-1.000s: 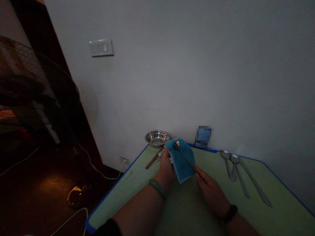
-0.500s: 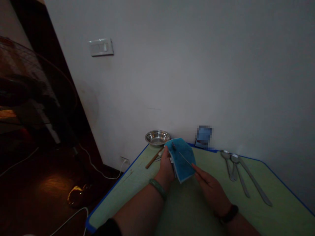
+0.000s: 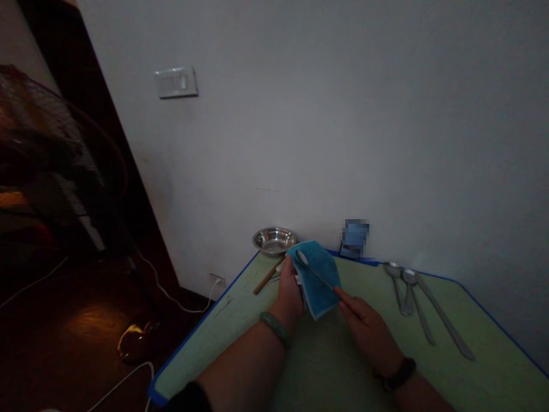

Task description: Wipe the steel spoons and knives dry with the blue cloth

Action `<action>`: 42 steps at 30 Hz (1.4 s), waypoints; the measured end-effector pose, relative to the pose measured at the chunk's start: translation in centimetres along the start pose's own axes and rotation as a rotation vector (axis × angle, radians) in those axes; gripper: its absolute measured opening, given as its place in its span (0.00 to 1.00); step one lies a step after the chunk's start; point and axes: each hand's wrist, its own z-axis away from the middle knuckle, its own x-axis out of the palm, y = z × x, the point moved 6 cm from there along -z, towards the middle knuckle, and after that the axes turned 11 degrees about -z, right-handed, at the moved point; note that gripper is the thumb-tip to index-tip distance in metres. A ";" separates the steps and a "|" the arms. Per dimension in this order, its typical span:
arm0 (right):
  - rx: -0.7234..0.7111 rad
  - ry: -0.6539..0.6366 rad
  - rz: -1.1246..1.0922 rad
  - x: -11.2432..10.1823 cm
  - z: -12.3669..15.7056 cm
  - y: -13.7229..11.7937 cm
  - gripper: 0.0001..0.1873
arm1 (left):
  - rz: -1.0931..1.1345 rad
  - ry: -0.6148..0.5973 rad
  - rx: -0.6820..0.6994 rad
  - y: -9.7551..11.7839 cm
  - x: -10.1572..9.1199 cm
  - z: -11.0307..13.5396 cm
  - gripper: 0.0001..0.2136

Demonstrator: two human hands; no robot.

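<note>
From the head view, the left hand stands upright at the near side of a green table with a blue edge. Its fingers curl behind a folded blue cloth, so the cloth is kept up from the table and its face turns toward the person. The right hand comes from the other side with the fingertips pressed together, and they seem to pinch the end of a thin metal spoon. This spoon lies across the cloth with its bowl near the top corner, so the cloth gives support under it. Behind the left hand lies a wooden stick, and a steel bowl stands just past the far corner, by the wall. Three long metal spoons lie side by side on the right part of the table, well apart from the hands
</note>
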 end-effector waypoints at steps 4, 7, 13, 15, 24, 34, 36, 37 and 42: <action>-0.014 0.015 0.017 0.0 0.0 0.1 0.21 | 0.000 0.024 -0.030 -0.1 0.0 0.0 0.31; -0.015 0.010 -0.004 0.0 -0.1 0.1 0.21 | 0.006 0.031 -0.029 -0.1 -0.1 0.0 0.32; 0.000 0.024 -0.047 0.0 0.0 0.1 0.20 | 0.015 -0.022 -0.034 -0.1 0.0 0.1 0.34; 0.012 0.027 -0.050 -0.1 0.0 0.1 0.20 | 0.019 -0.033 -0.034 -0.1 0.0 0.0 0.34; 0.021 -0.001 -0.044 0.2 0.0 0.2 0.21 | 0.012 -0.031 -0.046 -0.3 -0.1 -0.1 0.35; 0.033 -0.004 -0.110 0.3 0.0 0.2 0.21 | 0.001 -0.014 -0.021 -0.2 -0.1 0.0 0.33; 0.035 -0.007 -0.122 0.3 0.1 0.1 0.21 | 0.003 -0.013 -0.022 -0.2 -0.1 -0.1 0.33; 0.039 -0.009 -0.124 0.3 0.1 0.1 0.21 | 0.002 -0.012 -0.020 -0.2 -0.1 -0.1 0.33; 0.059 -0.017 -0.136 0.3 0.0 0.1 0.21 | -0.004 -0.010 -0.015 -0.1 0.0 -0.1 0.34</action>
